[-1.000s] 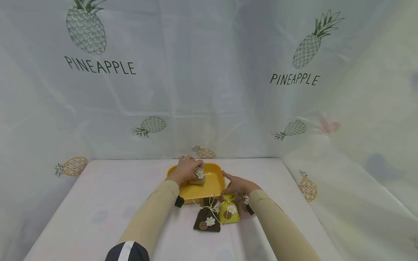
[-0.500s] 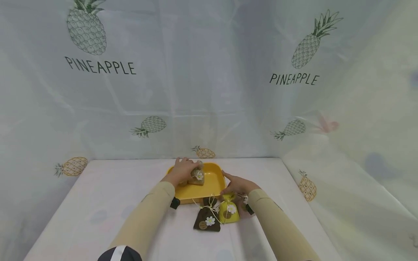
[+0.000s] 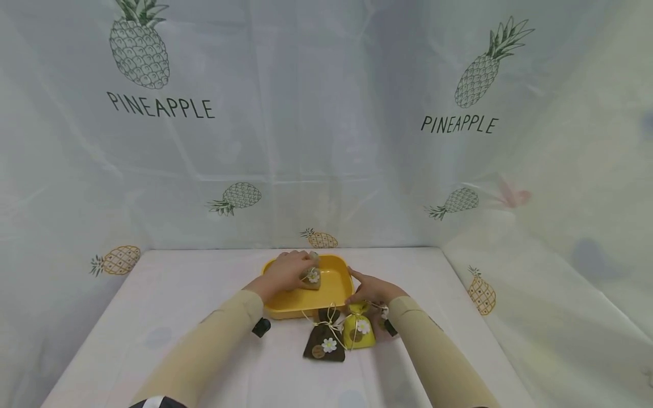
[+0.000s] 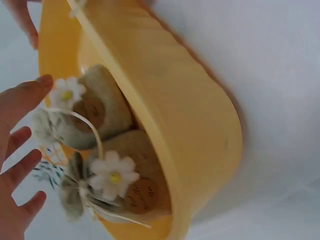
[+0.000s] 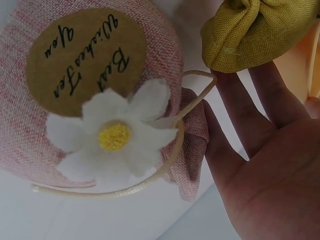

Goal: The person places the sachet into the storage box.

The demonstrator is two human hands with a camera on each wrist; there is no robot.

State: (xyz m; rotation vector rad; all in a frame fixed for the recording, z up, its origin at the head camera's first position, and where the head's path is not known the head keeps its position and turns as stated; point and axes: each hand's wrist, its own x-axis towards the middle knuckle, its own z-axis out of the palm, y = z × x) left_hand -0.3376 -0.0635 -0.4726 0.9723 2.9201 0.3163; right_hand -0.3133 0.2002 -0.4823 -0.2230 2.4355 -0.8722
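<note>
My left hand (image 3: pixel 283 273) reaches over the left part of a yellow tray (image 3: pixel 335 288). In the left wrist view its fingers are spread, and the thumb tip is at the white flower on a grey-green pouch (image 4: pixel 112 97). Beside that pouch in the tray lies a brownish-grey drawstring pouch (image 4: pixel 142 162), also with a flower and a round label. My right hand (image 3: pixel 376 289) rests at the tray's right side, index finger and thumb stretched along the edge. Close to its fingers are a yellow pouch (image 5: pixel 250 35) and a pink pouch (image 5: pixel 165 50).
A dark brown pouch (image 3: pixel 312 341) with a cream cord lies on the white tabletop (image 3: pixel 204 289), in front of the tray and left of the yellow pouch. A pineapple-printed curtain (image 3: pixel 316 141) hangs behind the table and along its sides.
My left hand first shifts left, then settles lower over the tray, its forearm swinging left. The pouch near it moves only slightly. My right hand stays at the tray's edge.
</note>
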